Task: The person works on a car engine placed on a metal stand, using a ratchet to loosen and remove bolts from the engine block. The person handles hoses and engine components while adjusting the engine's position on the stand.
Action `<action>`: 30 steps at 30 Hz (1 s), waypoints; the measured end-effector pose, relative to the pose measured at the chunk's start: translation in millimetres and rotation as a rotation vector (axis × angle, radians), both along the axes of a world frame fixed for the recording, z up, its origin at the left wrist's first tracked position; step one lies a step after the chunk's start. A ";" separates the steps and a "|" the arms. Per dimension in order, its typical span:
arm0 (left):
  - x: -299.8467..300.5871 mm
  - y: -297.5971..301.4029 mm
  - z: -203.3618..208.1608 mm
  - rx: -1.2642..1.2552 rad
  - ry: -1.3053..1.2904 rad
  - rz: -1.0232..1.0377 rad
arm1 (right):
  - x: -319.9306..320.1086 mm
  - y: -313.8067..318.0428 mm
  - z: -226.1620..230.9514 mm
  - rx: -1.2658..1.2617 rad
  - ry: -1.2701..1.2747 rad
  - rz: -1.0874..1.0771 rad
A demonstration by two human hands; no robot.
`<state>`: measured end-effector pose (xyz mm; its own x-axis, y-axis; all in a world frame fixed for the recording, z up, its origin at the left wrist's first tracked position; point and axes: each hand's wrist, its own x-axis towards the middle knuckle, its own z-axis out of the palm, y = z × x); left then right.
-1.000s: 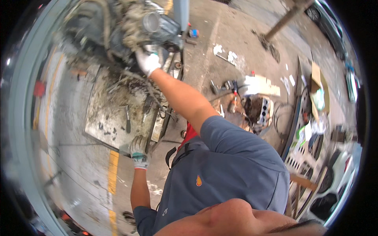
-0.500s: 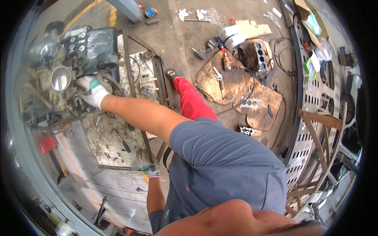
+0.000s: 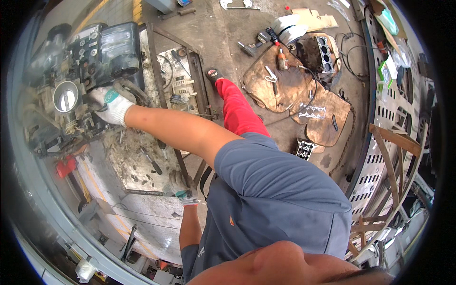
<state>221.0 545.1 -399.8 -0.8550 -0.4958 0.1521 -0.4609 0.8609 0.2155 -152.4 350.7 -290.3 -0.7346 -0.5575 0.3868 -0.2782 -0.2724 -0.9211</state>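
Observation:
An engine [image 3: 102, 52] with a dark cover stands on a metal-framed bench at the left. My right hand [image 3: 113, 105], in a white glove with grey fingers, reaches in beside its round throttle body [image 3: 66, 96]. The fingers curl in among the engine parts, and what they hold is hidden. A thick hose [image 3: 130, 90] lies close to that wrist. My left hand [image 3: 183, 187], gloved alike, rests with fingers extended at the near edge of the oily bench top [image 3: 128, 175]. A dark-handled screwdriver [image 3: 154, 164] lies on the bench near it.
Stained cardboard [image 3: 266, 83] on the floor bears an orange-and-black power tool [image 3: 281, 59], a gasket [image 3: 311, 112] and an engine block [image 3: 320, 52]. A cordless impact wrench [image 3: 254, 44] lies beside it. A cylinder head [image 3: 305, 148] sits nearer. A slotted metal ramp [image 3: 370, 166] runs along the right.
The whole view has shifted a little, so the floor items sit further right and higher. My right hand stays at the engine. The left hand's fingers have moved slightly at the bench edge.

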 end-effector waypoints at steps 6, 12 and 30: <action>9.0 -7.7 -7.4 0.013 0.013 -0.001 | 6.0 9.3 7.0 0.064 0.076 -0.086; 9.6 -3.9 0.9 -0.006 0.014 0.110 | -2.5 5.2 -9.1 0.025 0.171 -0.081; 13.7 -6.6 7.2 0.083 0.120 0.189 | -10.6 -21.0 -47.9 -0.216 -0.089 -0.015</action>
